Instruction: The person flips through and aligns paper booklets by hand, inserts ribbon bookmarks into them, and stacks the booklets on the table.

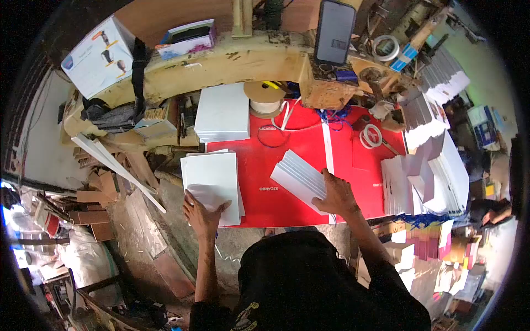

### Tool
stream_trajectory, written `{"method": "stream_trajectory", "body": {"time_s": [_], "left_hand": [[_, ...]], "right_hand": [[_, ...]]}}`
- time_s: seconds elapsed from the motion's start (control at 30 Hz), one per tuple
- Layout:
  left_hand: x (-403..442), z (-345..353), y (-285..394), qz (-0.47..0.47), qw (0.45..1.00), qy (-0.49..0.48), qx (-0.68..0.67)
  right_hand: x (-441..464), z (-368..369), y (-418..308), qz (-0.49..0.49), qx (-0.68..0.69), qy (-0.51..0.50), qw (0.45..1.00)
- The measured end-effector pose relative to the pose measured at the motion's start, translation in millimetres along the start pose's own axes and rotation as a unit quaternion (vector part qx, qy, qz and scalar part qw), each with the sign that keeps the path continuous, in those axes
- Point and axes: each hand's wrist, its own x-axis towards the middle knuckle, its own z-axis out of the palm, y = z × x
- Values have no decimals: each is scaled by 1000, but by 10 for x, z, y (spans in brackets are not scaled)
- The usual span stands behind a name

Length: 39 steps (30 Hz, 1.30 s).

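Observation:
My left hand (203, 215) is at the near edge of a stack of white sheets (212, 171), at the left side of the red mat (256, 204). Its thumb and fingers are apart, gripping the top sheet, which looks bent and shaded between them. Fingertips under the paper are hidden. My right hand (338, 194) is closed on the right end of a fanned bundle of white booklets (298, 179), held at a slant over the mat. Their folded edges overlap like steps. Behind my left hand sits another neat white stack (222, 113).
A spool of white ribbon (264, 99) stands at the mat's back edge. Blue thread (335, 116) and a small white roll (371, 136) lie further right. Tall paper stacks (425, 174) line the right side. A phone (334, 33) stands upright on the wooden shelf (248, 60).

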Motion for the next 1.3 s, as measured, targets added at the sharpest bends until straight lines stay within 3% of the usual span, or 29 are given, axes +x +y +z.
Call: {"method": "stream_trajectory", "body": {"time_s": [0.17, 0.2, 0.23, 0.3, 0.33, 0.37, 0.43, 0.5, 0.53, 0.57, 0.6, 0.67, 0.7, 0.73, 0.77, 0.83, 0.87, 0.9, 0.97, 1.03, 1.07, 1.13, 1.17, 1.2, 1.3], "left_hand": [[236, -77, -117, -90, 993, -46, -60], [258, -38, -205, -25, 995, 10, -99], [291, 8, -274, -29, 995, 13, -96], [387, 1, -294, -13, 972, 13, -236], [377, -52, -249, 41, 962, 75, -258], [304, -150, -251, 37, 963, 79, -255], [135, -607, 30, -16, 893, -15, -449], [-25, -528, 126, -111, 825, -12, -554], [-98, -314, 245, -162, 770, -26, -616], [-172, -99, 364, -215, 707, -32, -673], [-237, 82, 391, -180, 722, -169, -647], [-396, 736, 753, -58, 593, -220, -773], [-426, 179, 1198, -94, 600, -211, -766], [-427, 368, 1316, -74, 543, -239, -801], [-476, 574, 1346, -135, 550, -268, -780], [-518, 494, 1582, -38, 743, -198, -639], [-488, 525, 1585, -28, 739, -207, -640], [-421, 575, 1537, -50, 711, -303, -632], [-332, 597, 1493, -70, 619, -450, -640], [-355, 680, 1457, -39, 690, -471, -548], [-428, 766, 1453, -35, 690, -473, -547], [-596, 881, 1467, -87, 599, -410, -683], [-614, 888, 1462, -85, 601, -411, -680], [-636, 811, 1472, -93, 609, -413, -671], [-627, 780, 1512, -80, 614, -398, -677]], "right_hand": [[-27, -32, -101, -7, 30, 34, 999], [-2, 9, -73, -13, 30, 33, 999], [26, 80, -13, -24, 40, 46, 998], [60, 87, 46, -41, 51, 59, 996], [63, 24, 32, -19, 75, 57, 995], [73, -6, 21, 4, 100, 54, 993], [94, 41, 90, 2, 100, 94, 991], [116, 60, 175, 21, 155, 134, 978], [109, -74, 59, 35, 256, 142, 956], [126, -76, 60, 27, 254, 137, 957], [137, -76, 73, 45, 281, 148, 947], [139, -143, -36, 78, 360, 155, 917], [152, -143, -20, 74, 360, 154, 917], [150, -146, 26, 84, 334, 142, 928], [140, -148, 59, 97, 307, 132, 938], [136, -140, -45, 92, 314, 147, 933], [124, -147, -104, 87, 322, 160, 929], [98, -170, -139, 98, 318, 177, 926], [31, -235, -197, 85, 378, 72, 919], [-35, -450, -329, 59, 327, 51, 942], [24, -303, -249, 41, 280, 75, 956], [91, -54, -136, 46, 305, 54, 950], [109, 23, -95, 50, 329, 33, 942], [67, -390, -351, 80, 225, -30, 971], [169, -443, -252, 73, 191, -15, 979]]}}
